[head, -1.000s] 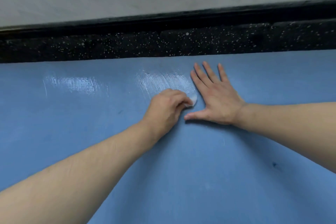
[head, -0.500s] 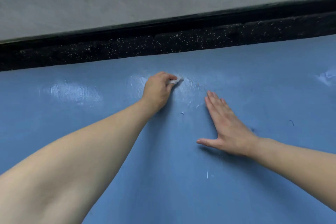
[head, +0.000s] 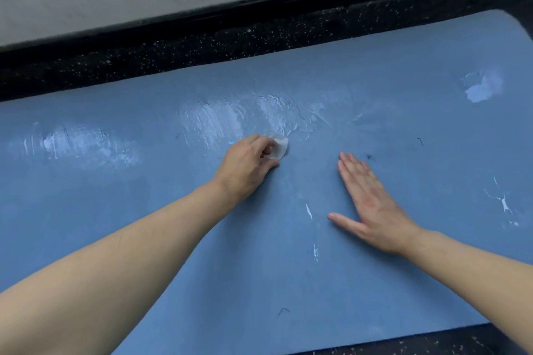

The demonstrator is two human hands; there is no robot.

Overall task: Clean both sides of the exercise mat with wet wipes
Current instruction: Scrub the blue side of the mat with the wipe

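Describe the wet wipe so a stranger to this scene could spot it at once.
Start at the big blue mat lying on the dark speckled floor. Follow the left arm up to the left hand, just below the shiny wet streaks. The wet wipe is the small crumpled white wad pinched in its fingers; the right hand lies flat and holds nothing.

left hand (head: 248,166) curled (pinching), right hand (head: 372,204) flat

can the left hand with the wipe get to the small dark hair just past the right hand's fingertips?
Probably yes. The left hand holds the wet wipe on the mat; bare mat lies between it and the dark hair. The flat right hand sits nearer the person, off that path.
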